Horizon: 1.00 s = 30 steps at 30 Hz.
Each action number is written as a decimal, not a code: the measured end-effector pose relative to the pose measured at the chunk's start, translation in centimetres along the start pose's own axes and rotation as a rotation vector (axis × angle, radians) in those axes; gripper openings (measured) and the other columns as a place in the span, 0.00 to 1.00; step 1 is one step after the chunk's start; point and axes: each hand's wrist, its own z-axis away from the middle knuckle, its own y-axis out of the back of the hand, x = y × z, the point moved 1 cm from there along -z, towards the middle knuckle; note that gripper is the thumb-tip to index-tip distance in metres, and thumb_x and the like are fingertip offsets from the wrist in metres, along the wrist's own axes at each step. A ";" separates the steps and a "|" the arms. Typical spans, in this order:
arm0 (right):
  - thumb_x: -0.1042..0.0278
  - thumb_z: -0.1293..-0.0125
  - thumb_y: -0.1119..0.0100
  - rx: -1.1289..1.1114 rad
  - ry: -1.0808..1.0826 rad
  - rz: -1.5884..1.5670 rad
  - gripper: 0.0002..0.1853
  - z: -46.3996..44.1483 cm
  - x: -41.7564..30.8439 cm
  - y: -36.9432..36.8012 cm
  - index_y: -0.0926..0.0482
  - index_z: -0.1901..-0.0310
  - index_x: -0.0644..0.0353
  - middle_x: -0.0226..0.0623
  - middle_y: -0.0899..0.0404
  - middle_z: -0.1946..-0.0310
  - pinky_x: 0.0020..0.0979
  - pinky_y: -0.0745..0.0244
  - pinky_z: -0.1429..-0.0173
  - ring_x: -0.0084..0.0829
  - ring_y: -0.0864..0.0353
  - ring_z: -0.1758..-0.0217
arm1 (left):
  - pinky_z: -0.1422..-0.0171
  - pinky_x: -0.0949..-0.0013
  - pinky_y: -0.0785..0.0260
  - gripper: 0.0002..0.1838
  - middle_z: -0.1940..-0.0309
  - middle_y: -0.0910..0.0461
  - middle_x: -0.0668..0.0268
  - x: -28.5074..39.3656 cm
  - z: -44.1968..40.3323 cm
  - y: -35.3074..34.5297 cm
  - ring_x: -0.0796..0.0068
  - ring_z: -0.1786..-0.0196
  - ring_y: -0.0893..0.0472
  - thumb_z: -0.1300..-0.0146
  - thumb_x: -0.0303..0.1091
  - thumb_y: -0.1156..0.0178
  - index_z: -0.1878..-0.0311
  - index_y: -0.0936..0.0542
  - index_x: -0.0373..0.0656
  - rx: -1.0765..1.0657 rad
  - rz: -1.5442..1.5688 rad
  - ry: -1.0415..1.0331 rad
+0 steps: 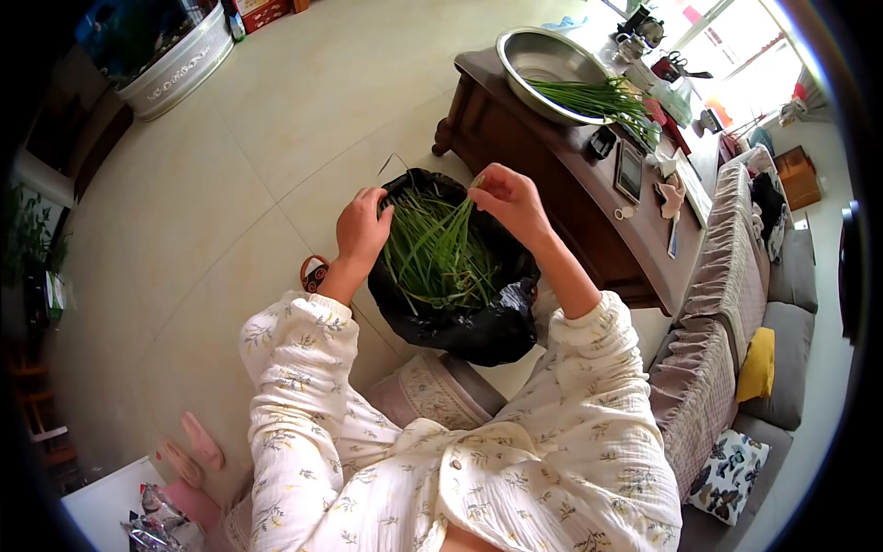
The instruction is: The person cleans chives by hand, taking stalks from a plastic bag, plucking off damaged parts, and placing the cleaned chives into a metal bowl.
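Long green chives (437,248) fill a black plastic bag (478,331) that stands open in front of my knees. My left hand (361,228) is closed at the bag's left rim, thumb and fingers curled over the edge. A thin strand arcs up just beyond its fingertips. At the right rim, my right hand (513,204) pinches the pale ends of a few chives between thumb and fingers. Their green blades slope down into the bag. Exactly how many it holds is hidden by the fingers.
A metal basin (552,57) with more chives (589,95) sits on the dark wooden table (552,175) to the right. A phone (630,171) lies there too. The sofa (782,322) runs along the right. Pink slippers (202,440) are on the tiled floor, lower left.
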 end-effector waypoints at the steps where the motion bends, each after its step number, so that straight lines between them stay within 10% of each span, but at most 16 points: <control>1: 0.74 0.41 0.38 0.013 0.011 -0.042 0.07 0.5 -1.3 0.4 0.28 0.70 0.65 0.24 0.28 0.77 0.18 0.32 0.69 0.13 0.29 0.73 | 0.57 0.67 0.28 0.14 0.62 0.20 0.60 0.5 -0.1 -0.1 0.65 0.62 0.20 0.44 0.32 0.37 0.55 0.22 0.40 0.020 0.072 -0.045; 8: 0.76 0.40 0.39 0.033 0.045 -0.076 0.05 1.0 -2.7 1.5 0.26 0.67 0.66 0.27 0.25 0.74 0.19 0.28 0.67 0.15 0.26 0.72 | 0.48 0.76 0.30 0.15 0.57 0.20 0.67 6.0 -0.3 -0.7 0.81 0.56 0.22 0.36 0.32 0.40 0.47 0.24 0.39 -0.384 1.031 0.036; 15: 0.75 0.39 0.40 0.033 -0.021 -0.146 0.04 0.5 -0.7 0.5 0.24 0.65 0.66 0.27 0.25 0.76 0.18 0.29 0.70 0.15 0.26 0.75 | 0.54 0.78 0.30 0.10 0.63 0.19 0.71 7.1 -1.6 -2.3 0.85 0.62 0.22 0.38 0.27 0.39 0.54 0.22 0.38 -0.452 0.987 0.040; 22: 0.72 0.35 0.45 0.239 0.014 -0.135 0.06 -0.6 -0.4 4.8 0.21 0.62 0.65 0.27 0.23 0.78 0.17 0.31 0.71 0.14 0.28 0.78 | 0.64 0.78 0.31 0.05 0.68 0.18 0.69 3.8 -4.7 0.4 0.81 0.68 0.20 0.36 0.28 0.41 0.58 0.20 0.40 -0.080 1.086 0.199; 30: 0.72 0.38 0.44 -0.012 -0.292 0.132 0.08 -0.8 7.0 5.5 0.26 0.58 0.64 0.33 0.22 0.75 0.21 0.26 0.70 0.22 0.20 0.75 | 0.69 0.78 0.33 0.04 0.68 0.19 0.70 1.4 -6.0 3.2 0.82 0.70 0.23 0.35 0.29 0.42 0.59 0.21 0.44 0.077 1.463 0.375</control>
